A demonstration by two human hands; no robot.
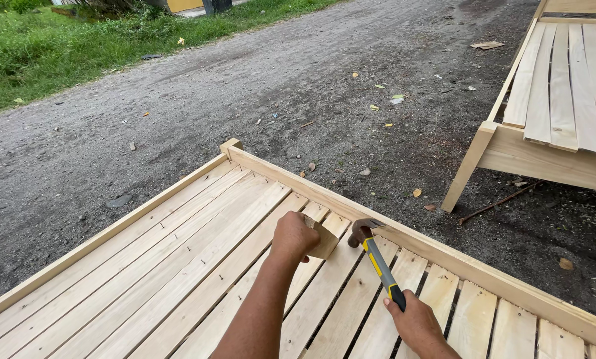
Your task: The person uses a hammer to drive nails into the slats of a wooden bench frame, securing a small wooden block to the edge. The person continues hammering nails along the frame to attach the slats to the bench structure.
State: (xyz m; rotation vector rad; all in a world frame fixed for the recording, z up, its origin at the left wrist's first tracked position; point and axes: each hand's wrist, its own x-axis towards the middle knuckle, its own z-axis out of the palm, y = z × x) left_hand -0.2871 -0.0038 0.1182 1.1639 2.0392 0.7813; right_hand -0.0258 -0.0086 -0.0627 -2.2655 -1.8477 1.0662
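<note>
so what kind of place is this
Probably an outdoor roadside carpentry spot: slatted wooden bed frames sit on a gravel road beside grass, and the right hand holds a hammer.

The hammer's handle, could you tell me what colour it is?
Yellow and grey with a black grip; the hammer shows best in the head view.

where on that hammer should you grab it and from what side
Grip the hammer at the black end of its yellow handle, coming from the near side, as the right hand does; the head points away toward the rail.
</note>
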